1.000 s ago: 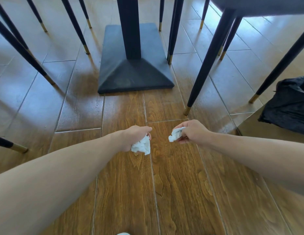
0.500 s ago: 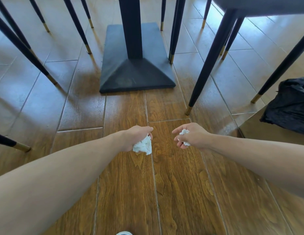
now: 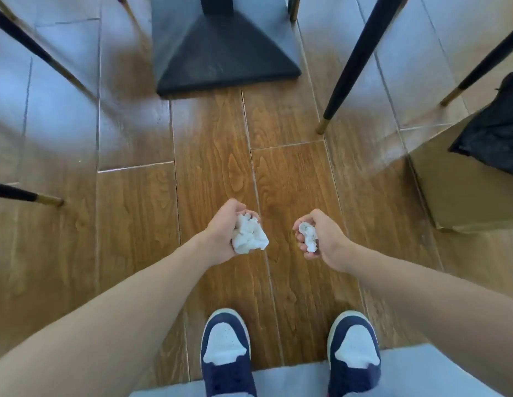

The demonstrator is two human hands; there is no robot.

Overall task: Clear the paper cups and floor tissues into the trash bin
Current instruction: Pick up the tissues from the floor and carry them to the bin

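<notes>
My left hand point(image 3: 225, 229) is curled around a crumpled white tissue point(image 3: 249, 236), which bulges out past the fingers. My right hand point(image 3: 321, 239) grips a smaller crumpled white tissue point(image 3: 308, 236) in its palm. Both hands hover above the wooden floor, palms turned inward, about a hand's width apart. At the right edge stands a cardboard box point(image 3: 461, 196) lined with a black trash bag point(image 3: 498, 133); only part of it shows. No paper cups are in view.
A black table pedestal base point(image 3: 221, 50) sits straight ahead. Black chair legs with gold tips stand at right point(image 3: 352, 67) and left point(image 3: 35, 50). Another leg point(image 3: 26, 196) pokes in from the left edge. My two navy-and-white shoes point(image 3: 225, 353) are below the hands.
Both hands have lifted off the floor and drawn back toward my body with the tissues. The view has tilted down and risen, so my shoes now show.
</notes>
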